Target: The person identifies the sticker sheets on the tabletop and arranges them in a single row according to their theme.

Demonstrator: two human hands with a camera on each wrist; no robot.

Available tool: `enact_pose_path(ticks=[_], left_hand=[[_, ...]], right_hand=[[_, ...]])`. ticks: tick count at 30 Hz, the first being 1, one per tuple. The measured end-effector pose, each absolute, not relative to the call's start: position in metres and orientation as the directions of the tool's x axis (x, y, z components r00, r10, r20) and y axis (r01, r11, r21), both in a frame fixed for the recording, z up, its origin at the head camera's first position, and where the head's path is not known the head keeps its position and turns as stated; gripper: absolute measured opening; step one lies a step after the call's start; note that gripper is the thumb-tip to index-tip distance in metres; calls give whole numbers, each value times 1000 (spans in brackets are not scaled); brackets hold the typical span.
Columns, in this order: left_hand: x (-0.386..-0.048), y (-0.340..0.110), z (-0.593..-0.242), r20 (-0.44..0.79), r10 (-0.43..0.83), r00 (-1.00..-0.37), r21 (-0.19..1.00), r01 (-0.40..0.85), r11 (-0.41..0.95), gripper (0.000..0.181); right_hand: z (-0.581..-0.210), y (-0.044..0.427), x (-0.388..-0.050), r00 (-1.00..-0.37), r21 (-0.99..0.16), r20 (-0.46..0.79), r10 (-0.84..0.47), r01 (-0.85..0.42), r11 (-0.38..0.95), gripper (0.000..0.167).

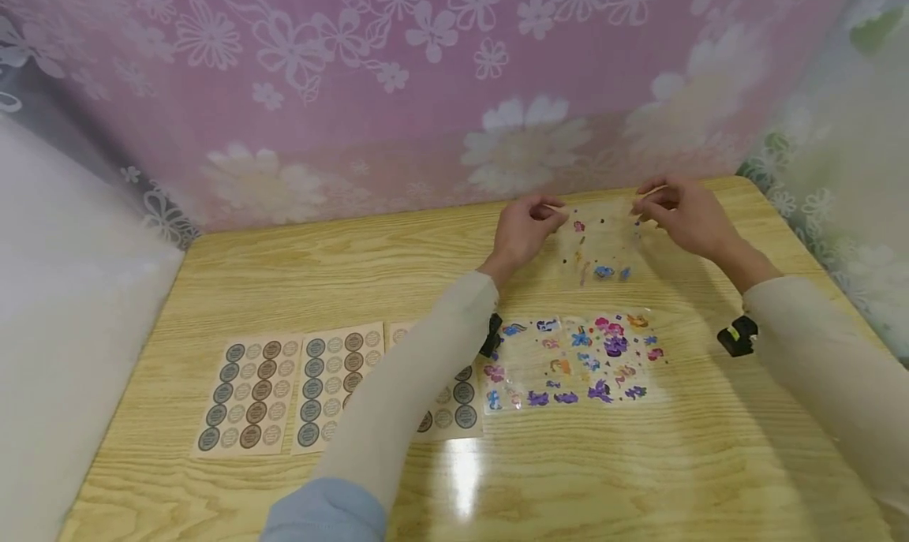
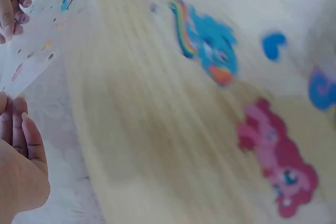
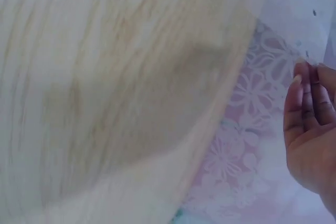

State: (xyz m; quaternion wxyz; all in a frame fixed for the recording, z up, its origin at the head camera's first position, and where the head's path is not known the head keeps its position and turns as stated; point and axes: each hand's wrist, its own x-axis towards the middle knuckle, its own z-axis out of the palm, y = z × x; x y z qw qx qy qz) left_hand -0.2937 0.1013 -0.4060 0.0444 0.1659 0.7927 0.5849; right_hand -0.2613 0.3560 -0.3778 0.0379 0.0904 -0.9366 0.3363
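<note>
Between both hands, near the table's far edge, hangs a clear sticker sheet (image 1: 602,246) with a few small cartoon pony stickers and dots. My left hand (image 1: 524,230) pinches its left upper edge between thumb and fingers. At the opposite edge, my right hand (image 1: 682,213) pinches the sheet the same way. The left wrist view shows the left hand (image 2: 21,156) at the sheet's corner; in the right wrist view the right hand (image 3: 312,124) grips the other corner. Below lie clear sheets of colourful pony stickers (image 1: 559,366), side by side on the table.
Tan sheets of round labels (image 1: 245,396) lie to the left, one partly hidden under my left forearm. The wooden table (image 1: 568,479) meets a pink floral curtain (image 1: 398,116) at its far edge. Black wrist cameras (image 1: 738,336) sit on both wrists.
</note>
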Motion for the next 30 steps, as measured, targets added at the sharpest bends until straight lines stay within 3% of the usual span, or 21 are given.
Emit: enact_pose_path(ticks=[17,30], left_hand=[[-262,124,-377,249,413,-876,949,305,76,21],[-229,157,-388,89,563,-822,913,293,283,20]], right_hand=[[-355,390,-229,-974,-681,159,-160,-225,696,30],[-365,431,-185,-993,-626,37,-114,-112,772,36]])
